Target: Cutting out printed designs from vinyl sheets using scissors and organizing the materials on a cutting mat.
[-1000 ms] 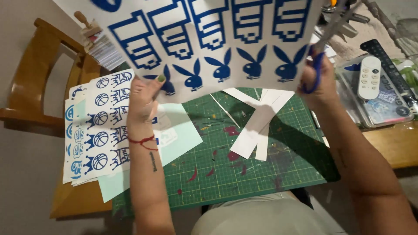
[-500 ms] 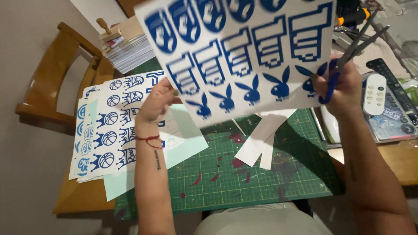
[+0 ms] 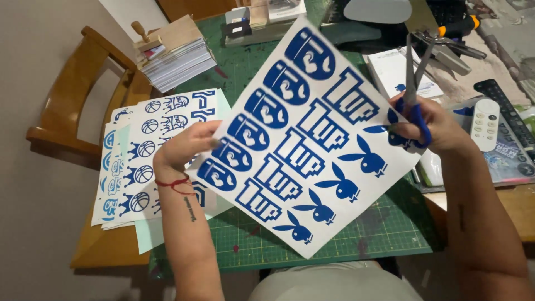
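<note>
— Two hands up over the mat (image 3: pixel 356 234), and one big sheet (image 3: pixel 304 139) between them. Left hand (image 3: pixel 186 147) pinches its left edge, thumb on top.

— And the right hand (image 3: pixel 432 125)?

— Closed through the blue handles of the scissors (image 3: pixel 415 72), blades pointing away and parted a little at the sheet's right edge, by the rabbit-head shapes.

— How far along would you call it?

— Early, I'd judge. All three rows of blue shapes on that sheet look whole; no cut line shows. If a snip has begun under the blades, I can't tell.

— Anything finished lying about?

— Near the mat's left edge, a pile of printed sheets (image 3: pixel 139 167) with balls and crowns, apparently uncut. No loose cut-outs visible.

— Farther back?

— Card stack (image 3: pixel 175 53) with a wooden stamp at the far left corner, a white remote (image 3: pixel 485 124) at the right edge, tools beyond. A chair (image 3: pixel 72 106) stands off the left side.
</note>
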